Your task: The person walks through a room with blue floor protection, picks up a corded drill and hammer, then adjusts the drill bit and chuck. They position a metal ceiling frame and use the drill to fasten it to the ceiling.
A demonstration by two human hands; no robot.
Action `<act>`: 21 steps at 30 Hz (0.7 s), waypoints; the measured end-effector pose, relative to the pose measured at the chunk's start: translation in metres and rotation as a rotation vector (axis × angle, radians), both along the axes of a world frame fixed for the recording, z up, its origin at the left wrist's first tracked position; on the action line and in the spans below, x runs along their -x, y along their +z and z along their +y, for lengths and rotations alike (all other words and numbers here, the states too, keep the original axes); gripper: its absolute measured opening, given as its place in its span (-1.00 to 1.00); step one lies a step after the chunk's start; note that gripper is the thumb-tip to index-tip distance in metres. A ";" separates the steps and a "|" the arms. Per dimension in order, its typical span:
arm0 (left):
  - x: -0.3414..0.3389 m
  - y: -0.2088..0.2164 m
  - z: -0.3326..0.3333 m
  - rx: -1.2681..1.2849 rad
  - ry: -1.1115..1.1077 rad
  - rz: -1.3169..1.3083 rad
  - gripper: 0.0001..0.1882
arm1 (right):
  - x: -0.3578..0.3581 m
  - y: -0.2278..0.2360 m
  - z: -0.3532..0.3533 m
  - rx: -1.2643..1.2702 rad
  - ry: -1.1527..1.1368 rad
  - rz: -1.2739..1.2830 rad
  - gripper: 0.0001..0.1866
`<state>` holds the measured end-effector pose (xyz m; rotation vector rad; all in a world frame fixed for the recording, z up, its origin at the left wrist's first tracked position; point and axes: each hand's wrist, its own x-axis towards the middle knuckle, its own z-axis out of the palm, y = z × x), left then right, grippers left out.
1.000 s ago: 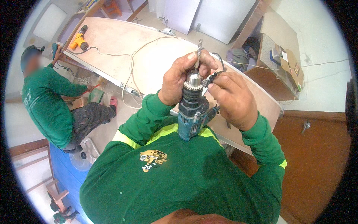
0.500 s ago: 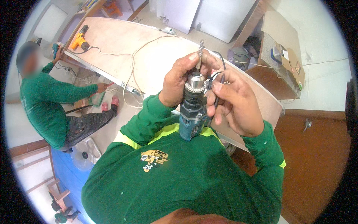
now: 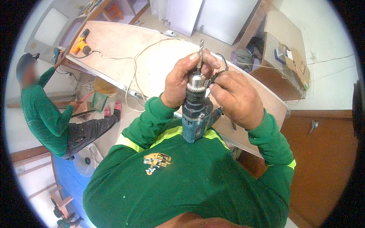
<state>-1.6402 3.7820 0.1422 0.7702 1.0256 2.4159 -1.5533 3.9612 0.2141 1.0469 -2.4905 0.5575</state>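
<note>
A teal and black power drill (image 3: 194, 123) stands upright in front of my chest, its toothed metal chuck (image 3: 196, 81) facing away at the top. From the chuck rises a spiral drill bit (image 3: 201, 49). My left hand (image 3: 175, 85) is closed round the bit, with thumb and fingers pinching it just above the chuck. On the chuck's right side, my right hand (image 3: 241, 98) pinches a chuck key (image 3: 210, 81) against the toothed ring. Its tip and handle are mostly hidden by the fingers. A black cord (image 3: 225, 60) loops behind that hand.
Beyond the drill lies a long pale wooden panel (image 3: 114, 38) bearing a yellow drill (image 3: 81, 43) and a white cord (image 3: 134, 68). At left a person in green (image 3: 43, 110) holds a teal tool (image 3: 57, 53). An open cardboard box (image 3: 298, 62) rests on a cabinet at right.
My right hand has turned over, its fingers closing round the chuck key at the chuck. My left hand keeps its pinch. The other person's lower hand has shifted left.
</note>
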 end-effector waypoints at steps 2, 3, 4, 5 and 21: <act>-0.003 0.003 0.002 -0.021 0.023 -0.021 -0.45 | 0.007 -0.010 0.000 -0.003 0.022 0.118 -0.70; -0.004 0.005 0.002 -0.019 0.018 -0.056 -0.45 | 0.009 -0.012 -0.001 -0.005 0.031 0.177 -0.74; -0.006 0.007 0.002 -0.017 0.013 -0.091 -0.45 | 0.003 -0.008 -0.005 0.359 -0.080 -0.264 -0.79; -0.006 0.007 0.000 -0.012 0.015 -0.125 -0.46 | -0.006 0.002 -0.017 0.719 -0.184 -0.710 -0.84; -0.005 0.007 0.001 0.035 -0.027 -0.020 -0.43 | -0.015 -0.006 0.000 0.280 -0.094 -0.175 -0.71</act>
